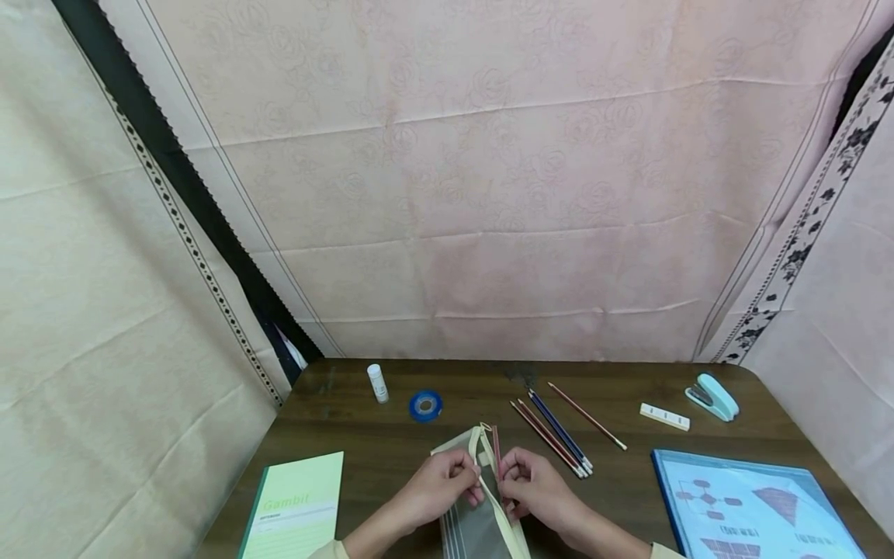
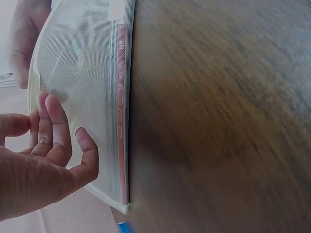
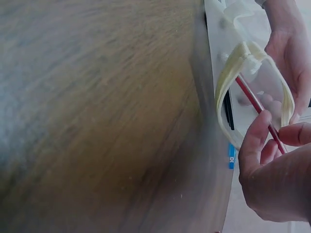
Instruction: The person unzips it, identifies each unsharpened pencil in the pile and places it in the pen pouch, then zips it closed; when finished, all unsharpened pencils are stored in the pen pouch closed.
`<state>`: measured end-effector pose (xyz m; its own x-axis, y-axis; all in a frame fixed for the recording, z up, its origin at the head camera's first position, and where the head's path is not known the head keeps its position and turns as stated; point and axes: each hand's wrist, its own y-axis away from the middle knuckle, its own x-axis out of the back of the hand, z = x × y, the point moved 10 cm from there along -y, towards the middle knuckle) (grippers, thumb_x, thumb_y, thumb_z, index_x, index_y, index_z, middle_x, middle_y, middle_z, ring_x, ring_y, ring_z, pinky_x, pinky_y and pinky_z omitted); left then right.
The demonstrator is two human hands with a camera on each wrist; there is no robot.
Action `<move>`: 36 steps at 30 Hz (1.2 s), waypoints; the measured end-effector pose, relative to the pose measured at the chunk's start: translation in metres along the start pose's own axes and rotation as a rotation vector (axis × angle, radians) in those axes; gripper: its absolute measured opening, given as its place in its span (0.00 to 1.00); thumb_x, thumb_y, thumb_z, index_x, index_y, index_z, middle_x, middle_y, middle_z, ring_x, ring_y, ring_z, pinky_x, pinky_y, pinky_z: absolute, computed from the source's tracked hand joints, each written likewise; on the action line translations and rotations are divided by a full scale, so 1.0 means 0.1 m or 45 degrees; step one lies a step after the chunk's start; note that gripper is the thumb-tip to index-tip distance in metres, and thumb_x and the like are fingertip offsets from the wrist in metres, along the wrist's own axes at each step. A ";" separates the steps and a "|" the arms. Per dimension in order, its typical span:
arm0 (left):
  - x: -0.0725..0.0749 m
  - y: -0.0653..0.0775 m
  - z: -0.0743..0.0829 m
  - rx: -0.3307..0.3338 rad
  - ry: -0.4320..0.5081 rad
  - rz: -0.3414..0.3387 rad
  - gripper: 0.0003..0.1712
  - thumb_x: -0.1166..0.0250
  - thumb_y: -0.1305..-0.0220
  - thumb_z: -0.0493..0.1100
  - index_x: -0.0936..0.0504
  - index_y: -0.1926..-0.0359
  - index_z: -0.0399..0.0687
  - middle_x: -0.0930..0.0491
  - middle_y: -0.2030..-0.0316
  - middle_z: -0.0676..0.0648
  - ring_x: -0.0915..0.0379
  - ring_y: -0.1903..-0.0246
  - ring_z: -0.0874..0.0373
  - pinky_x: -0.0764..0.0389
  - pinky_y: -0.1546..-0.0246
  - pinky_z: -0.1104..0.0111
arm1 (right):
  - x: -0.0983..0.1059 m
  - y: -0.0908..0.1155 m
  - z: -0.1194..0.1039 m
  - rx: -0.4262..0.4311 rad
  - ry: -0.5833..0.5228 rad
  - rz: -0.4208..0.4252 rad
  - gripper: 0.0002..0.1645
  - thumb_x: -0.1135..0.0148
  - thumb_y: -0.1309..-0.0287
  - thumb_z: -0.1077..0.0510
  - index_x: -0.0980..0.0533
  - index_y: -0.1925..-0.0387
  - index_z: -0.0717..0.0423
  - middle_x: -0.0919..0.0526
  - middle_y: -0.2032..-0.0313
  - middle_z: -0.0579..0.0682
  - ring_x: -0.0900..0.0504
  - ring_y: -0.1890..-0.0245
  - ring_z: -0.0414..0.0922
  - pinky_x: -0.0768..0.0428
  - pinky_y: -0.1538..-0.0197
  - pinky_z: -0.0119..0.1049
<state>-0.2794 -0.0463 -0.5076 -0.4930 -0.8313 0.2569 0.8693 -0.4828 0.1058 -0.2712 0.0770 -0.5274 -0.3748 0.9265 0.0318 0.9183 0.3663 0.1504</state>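
Note:
A pale mesh pouch (image 1: 482, 532) with a cream edge stands upright at the table's front, its mouth held apart. My left hand (image 1: 443, 483) pinches one side of the rim between thumb and fingers. On the other side, my right hand (image 1: 536, 491) holds a red pencil (image 3: 250, 94) between thumb and fingers, slanting across the pouch's looped opening in the right wrist view. Through the mesh in the left wrist view, another red pencil (image 2: 121, 97) lies along the pouch's lower edge. Fingers hide part of the rim.
Behind the hands lie red-brown pencils (image 1: 545, 435), blue pencils (image 1: 562, 431) and a separate pencil (image 1: 587, 415). Farther back are a glue stick (image 1: 378, 383), blue tape (image 1: 414, 407), a white block (image 1: 665, 417) and a stapler (image 1: 714, 397). A green notebook (image 1: 296, 505) and blue folder (image 1: 761, 505) flank the hands.

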 end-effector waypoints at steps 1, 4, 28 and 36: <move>0.00 0.00 0.00 0.000 0.007 0.002 0.12 0.45 0.30 0.45 0.23 0.65 0.40 0.15 0.71 0.42 0.17 0.70 0.52 0.17 0.63 0.63 | 0.01 -0.01 0.00 0.002 0.007 0.006 0.15 0.41 0.44 0.64 0.31 0.57 0.68 0.23 0.71 0.49 0.21 0.74 0.43 0.17 0.70 0.41; 0.01 -0.01 0.01 -0.002 0.014 0.011 0.12 0.45 0.30 0.44 0.23 0.64 0.39 0.15 0.71 0.40 0.17 0.70 0.51 0.17 0.63 0.61 | 0.01 -0.03 0.02 0.011 0.038 0.020 0.13 0.41 0.44 0.64 0.30 0.58 0.67 0.23 0.70 0.49 0.21 0.74 0.43 0.18 0.70 0.40; -0.02 0.00 0.03 -0.004 -0.004 0.007 0.12 0.45 0.30 0.45 0.22 0.66 0.42 0.15 0.73 0.44 0.17 0.71 0.54 0.19 0.63 0.66 | 0.00 0.03 -0.06 0.048 0.154 -0.018 0.12 0.39 0.46 0.64 0.23 0.59 0.65 0.16 0.73 0.52 0.20 0.80 0.41 0.17 0.75 0.40; -0.01 0.02 0.01 0.022 -0.008 0.017 0.12 0.44 0.31 0.46 0.22 0.67 0.43 0.15 0.74 0.46 0.17 0.71 0.55 0.19 0.63 0.67 | 0.26 -0.08 -0.20 0.158 0.413 0.177 0.11 0.37 0.40 0.54 0.22 0.61 0.57 0.18 0.74 0.54 0.21 0.79 0.44 0.20 0.78 0.39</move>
<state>-0.2773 -0.0460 -0.5068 -0.4810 -0.8358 0.2648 0.8764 -0.4667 0.1188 -0.2912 0.0962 -0.5078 -0.2485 0.9000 0.3581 0.9642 0.2652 0.0024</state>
